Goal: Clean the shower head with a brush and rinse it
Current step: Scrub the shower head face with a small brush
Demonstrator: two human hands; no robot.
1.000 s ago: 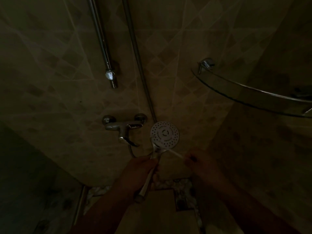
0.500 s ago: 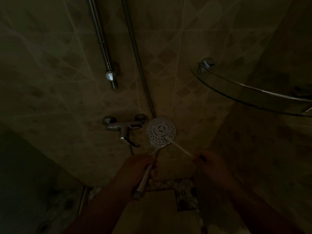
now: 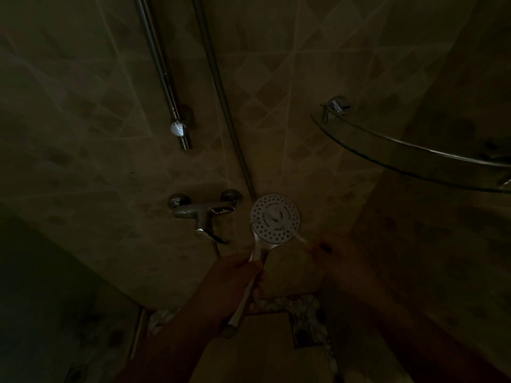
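Left hand (image 3: 235, 275) grips the shower head (image 3: 275, 219) handle; right hand (image 3: 329, 251) pinches the brush (image 3: 297, 237) against its face

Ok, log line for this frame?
left hand grips shower head handle | right hand holds brush on faceplate | no water visible

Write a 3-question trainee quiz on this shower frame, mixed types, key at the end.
1. True or false: the left hand grips the handle of the shower head.
2. Multiple choice: where does the head of the brush lie? A) on the perforated face of the shower head B) on the mixer tap C) on the glass shelf
3. Fill in: the right hand holds the brush by its ____.

Key: 1 true; 2 A; 3 handle.
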